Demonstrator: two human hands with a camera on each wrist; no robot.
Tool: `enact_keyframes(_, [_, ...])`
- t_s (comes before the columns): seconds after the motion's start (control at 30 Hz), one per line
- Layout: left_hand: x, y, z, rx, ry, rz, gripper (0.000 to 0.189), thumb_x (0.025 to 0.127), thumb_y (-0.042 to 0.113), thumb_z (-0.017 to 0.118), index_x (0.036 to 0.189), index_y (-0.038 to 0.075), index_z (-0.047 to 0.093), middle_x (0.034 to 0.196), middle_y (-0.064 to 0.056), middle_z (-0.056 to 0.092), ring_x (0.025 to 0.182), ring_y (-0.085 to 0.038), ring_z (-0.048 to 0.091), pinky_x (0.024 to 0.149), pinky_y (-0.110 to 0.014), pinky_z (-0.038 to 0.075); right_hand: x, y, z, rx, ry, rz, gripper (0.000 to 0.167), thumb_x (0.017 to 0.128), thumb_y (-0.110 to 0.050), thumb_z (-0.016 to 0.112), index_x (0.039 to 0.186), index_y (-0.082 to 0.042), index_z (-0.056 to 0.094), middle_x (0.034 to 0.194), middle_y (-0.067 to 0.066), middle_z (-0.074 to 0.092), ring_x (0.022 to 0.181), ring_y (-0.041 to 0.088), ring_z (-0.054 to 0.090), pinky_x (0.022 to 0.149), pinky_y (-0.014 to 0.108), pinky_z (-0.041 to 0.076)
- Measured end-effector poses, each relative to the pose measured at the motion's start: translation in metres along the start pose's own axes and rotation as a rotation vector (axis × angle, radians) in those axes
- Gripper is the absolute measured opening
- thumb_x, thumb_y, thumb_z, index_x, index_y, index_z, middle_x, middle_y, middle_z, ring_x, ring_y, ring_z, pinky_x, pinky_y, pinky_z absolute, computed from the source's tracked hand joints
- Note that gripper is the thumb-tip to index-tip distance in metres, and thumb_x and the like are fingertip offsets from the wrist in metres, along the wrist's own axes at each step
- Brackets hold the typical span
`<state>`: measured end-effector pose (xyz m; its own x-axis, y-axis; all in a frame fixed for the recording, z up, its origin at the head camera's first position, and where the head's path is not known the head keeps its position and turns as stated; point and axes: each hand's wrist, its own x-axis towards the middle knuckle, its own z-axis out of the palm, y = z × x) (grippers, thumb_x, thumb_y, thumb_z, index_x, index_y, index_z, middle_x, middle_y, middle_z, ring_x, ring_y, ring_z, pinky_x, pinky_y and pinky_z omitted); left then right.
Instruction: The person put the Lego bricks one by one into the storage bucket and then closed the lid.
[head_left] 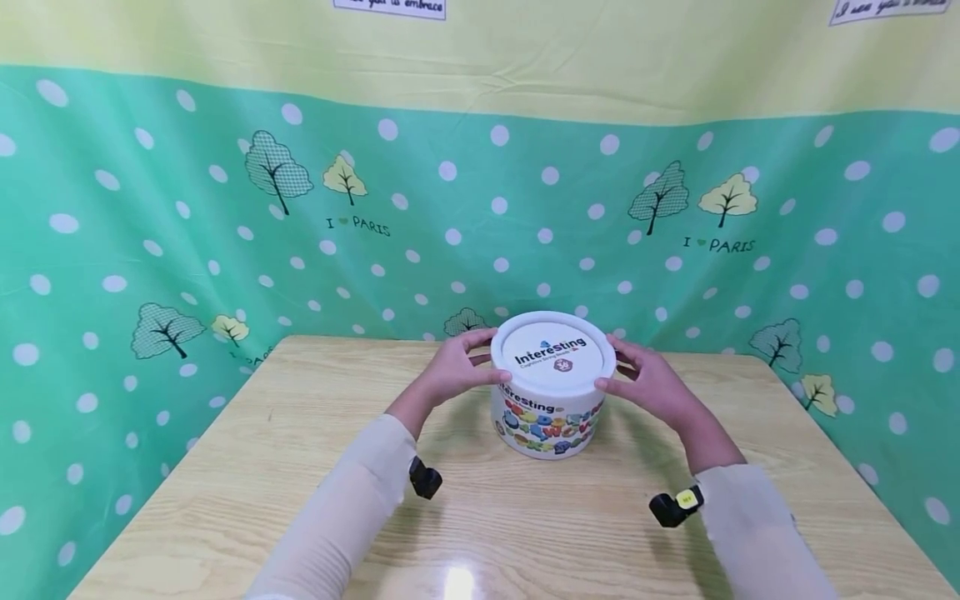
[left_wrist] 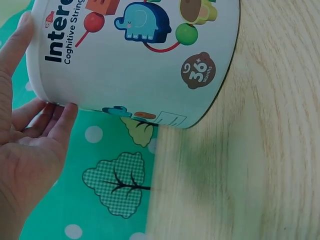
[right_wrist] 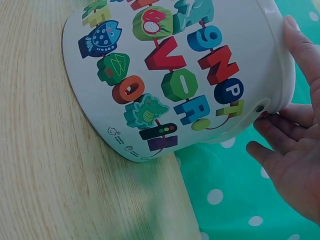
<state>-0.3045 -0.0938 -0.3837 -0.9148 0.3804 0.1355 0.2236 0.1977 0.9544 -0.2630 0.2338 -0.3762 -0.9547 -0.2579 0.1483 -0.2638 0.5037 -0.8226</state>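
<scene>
A round white tub (head_left: 546, 429) with a flat white lid (head_left: 551, 375) stands upright on the table. "Interesting" is printed on its lid and side, with colourful letter and animal beads below. My left hand (head_left: 457, 368) grips the lid's rim from the left, thumb at the front edge and fingers round the side. On the opposite side my right hand (head_left: 652, 387) holds the rim in the same way. The right wrist view shows the fingers (right_wrist: 270, 127) by a small dark rivet (right_wrist: 259, 108) on the tub's side. The lid sits down on the tub.
The pale wooden table (head_left: 315, 467) ends at the back against a green cloth (head_left: 420, 217) with white dots and printed trees. A small black camera (head_left: 425, 478) is worn on the left wrist, and another black camera (head_left: 670, 510) on the right.
</scene>
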Motion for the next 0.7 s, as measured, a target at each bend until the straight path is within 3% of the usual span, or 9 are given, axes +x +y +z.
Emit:
enact_keyframes(0.33, [-0.005,-0.007,0.003,-0.072,0.019,0.033,0.088,0.073,0.027,0.088,0.146,0.011,0.043,0.146,-0.004,0.045,0.131,-0.028,0.047,0.097,-0.033,0.048,-0.003,0.005,0.006,0.058,-0.032,-0.048,0.086,0.092,-0.036,0.069,0.157,-0.015,0.017,0.158,0.016,0.024,0.139,0.045,0.030,0.102,0.053,0.041])
enact_keyframes(0.47, [-0.009,-0.008,0.005,-0.095,0.051,0.065,0.086,0.074,0.028,0.087,0.145,0.009,0.044,0.144,-0.006,0.047,0.132,-0.027,0.046,0.101,-0.034,0.046,-0.006,0.005,0.005,0.083,-0.016,-0.021,0.087,0.093,-0.039,0.067,0.157,-0.016,0.014,0.158,0.017,0.024,0.140,0.043,0.027,0.105,0.052,0.037])
enact_keyframes(0.6, [-0.021,-0.010,0.001,-0.017,0.094,0.086,0.080,0.076,0.030,0.085,0.143,0.009,0.047,0.143,-0.008,0.048,0.131,-0.028,0.045,0.103,-0.040,0.044,-0.016,0.007,0.001,0.077,0.035,0.003,0.084,0.094,-0.040,0.064,0.157,-0.012,0.015,0.157,0.018,0.024,0.140,0.042,0.029,0.107,0.052,0.036])
enact_keyframes(0.7, [-0.034,-0.013,-0.011,0.057,0.121,0.103,0.073,0.080,0.027,0.082,0.142,0.009,0.048,0.143,-0.013,0.047,0.130,-0.032,0.046,0.103,-0.043,0.044,-0.027,0.007,-0.005,0.068,0.074,-0.017,0.075,0.098,-0.036,0.059,0.156,-0.009,0.019,0.156,0.020,0.026,0.138,0.042,0.032,0.106,0.055,0.036])
